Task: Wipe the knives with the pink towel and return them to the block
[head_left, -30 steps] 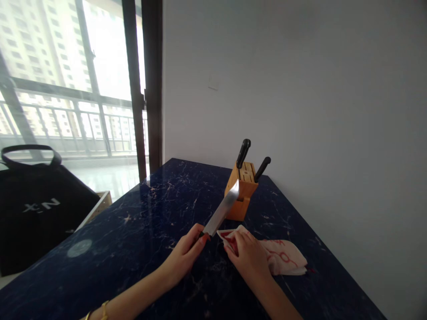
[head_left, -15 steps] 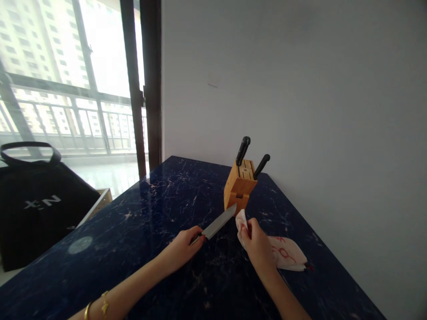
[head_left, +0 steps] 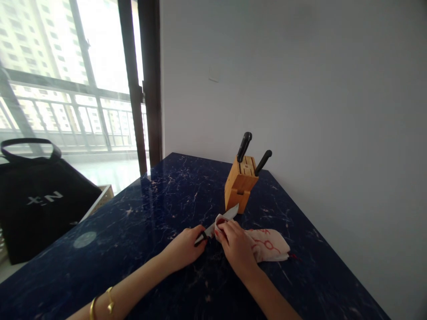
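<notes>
Seemingly flat, the knife [head_left: 231, 213] (cloth [head_left: 268, 244] around it) points toward the block [head_left: 239, 186].

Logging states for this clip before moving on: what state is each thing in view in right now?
knife: tilted low over the counter, blade partly wrapped in cloth.
cloth: crumpled, one end folded around the blade, the rest lying on the counter.
left hand: closed on the knife handle.
right hand: pressing the cloth onto the blade.
knife block: upright, two black-handled knives slotted in.
black bag: standing, handle raised.
</notes>
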The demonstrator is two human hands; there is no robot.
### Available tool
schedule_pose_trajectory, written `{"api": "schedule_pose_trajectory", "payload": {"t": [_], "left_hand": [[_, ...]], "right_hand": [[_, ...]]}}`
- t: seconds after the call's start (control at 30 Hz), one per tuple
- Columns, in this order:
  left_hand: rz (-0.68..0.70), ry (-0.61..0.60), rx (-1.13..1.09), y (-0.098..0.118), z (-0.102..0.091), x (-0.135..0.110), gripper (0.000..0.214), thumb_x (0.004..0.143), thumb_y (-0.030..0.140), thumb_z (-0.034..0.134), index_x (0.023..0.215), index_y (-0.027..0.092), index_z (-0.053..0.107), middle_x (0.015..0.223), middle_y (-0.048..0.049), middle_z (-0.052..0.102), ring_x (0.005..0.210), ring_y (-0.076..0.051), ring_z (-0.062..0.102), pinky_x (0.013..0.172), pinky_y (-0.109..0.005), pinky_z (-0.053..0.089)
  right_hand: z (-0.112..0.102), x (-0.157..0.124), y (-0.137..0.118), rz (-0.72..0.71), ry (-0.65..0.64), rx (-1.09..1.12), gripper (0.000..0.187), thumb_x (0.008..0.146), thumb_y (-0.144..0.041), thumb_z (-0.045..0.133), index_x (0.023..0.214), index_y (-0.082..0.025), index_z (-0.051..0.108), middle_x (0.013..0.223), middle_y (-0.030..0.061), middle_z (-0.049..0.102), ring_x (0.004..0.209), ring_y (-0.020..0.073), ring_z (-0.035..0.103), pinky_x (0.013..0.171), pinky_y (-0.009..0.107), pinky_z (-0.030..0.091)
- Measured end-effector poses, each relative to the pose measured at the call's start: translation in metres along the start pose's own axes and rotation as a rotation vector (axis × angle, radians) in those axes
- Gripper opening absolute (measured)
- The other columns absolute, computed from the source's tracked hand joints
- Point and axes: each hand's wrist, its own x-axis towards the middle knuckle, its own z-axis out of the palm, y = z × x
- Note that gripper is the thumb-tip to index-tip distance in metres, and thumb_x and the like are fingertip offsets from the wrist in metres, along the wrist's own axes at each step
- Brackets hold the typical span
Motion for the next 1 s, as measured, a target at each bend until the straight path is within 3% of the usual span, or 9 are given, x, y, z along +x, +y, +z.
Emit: {"api": "schedule_pose_trajectory", "payload": {"t": [0.27, 0.43, 0.57, 0.77, 1.0], "left_hand": [[-0.072, 0.002, 0.103, -0.003, 0.005, 0.000, 0.014, 0.076, 0.029, 0.045, 0.076, 0.018, 0.054, 0.069, -0.0034, 0.061, 0.057, -0.013, 0.057, 0.051, -0.021, 0.034], [-0.075, 0.007, 0.152, -0.002, 0.005, -0.001, 0.016, 0.076, 0.031, 0.044, 0.072, 0.018, 0.053, 0.067, -0.0041, 0.061, 0.057, -0.014, 0.057, 0.050, -0.021, 0.034], [-0.083, -0.013, 0.187, -0.007, 0.004, -0.001, 0.018, 0.076, 0.032, 0.043, 0.070, 0.019, 0.053, 0.067, -0.0043, 0.061, 0.058, -0.015, 0.058, 0.051, -0.022, 0.033], [-0.036, -0.022, 0.266, -0.009, -0.003, -0.003, 0.016, 0.078, 0.034, 0.042, 0.075, 0.022, 0.052, 0.069, -0.0022, 0.061, 0.061, -0.016, 0.059, 0.051, -0.023, 0.033], [-0.041, -0.012, 0.336, -0.006, -0.005, -0.004, 0.016, 0.077, 0.034, 0.043, 0.088, 0.024, 0.049, 0.072, -0.0013, 0.061, 0.067, -0.018, 0.059, 0.055, -0.024, 0.034]], "right_hand": [[-0.003, 0.002, 0.015, 0.201, 0.090, -0.078, 0.011, 0.081, -0.023, 0.045, 0.089, -0.019, 0.052, 0.080, 0.0041, 0.058, 0.075, 0.0177, 0.053, 0.067, 0.028, 0.037], [-0.003, -0.004, -0.004, 0.052, -0.022, -0.009, 0.010, 0.079, -0.019, 0.048, 0.087, -0.021, 0.053, 0.083, 0.0018, 0.059, 0.082, 0.0173, 0.052, 0.074, 0.029, 0.037], [-0.001, -0.013, -0.013, -0.001, -0.063, -0.044, 0.033, 0.073, -0.018, 0.055, 0.105, -0.021, 0.051, 0.100, 0.0052, 0.056, 0.097, 0.0217, 0.048, 0.088, 0.037, 0.033], [-0.001, -0.013, 0.007, 0.059, -0.074, -0.033, 0.030, 0.081, -0.013, 0.043, 0.108, -0.022, 0.053, 0.094, 0.0057, 0.056, 0.092, 0.0200, 0.051, 0.081, 0.034, 0.040], [-0.015, -0.008, 0.032, 0.115, 0.085, -0.044, 0.026, 0.084, -0.014, 0.037, 0.104, -0.015, 0.054, 0.088, 0.0088, 0.054, 0.085, 0.0200, 0.052, 0.077, 0.034, 0.042]]}}
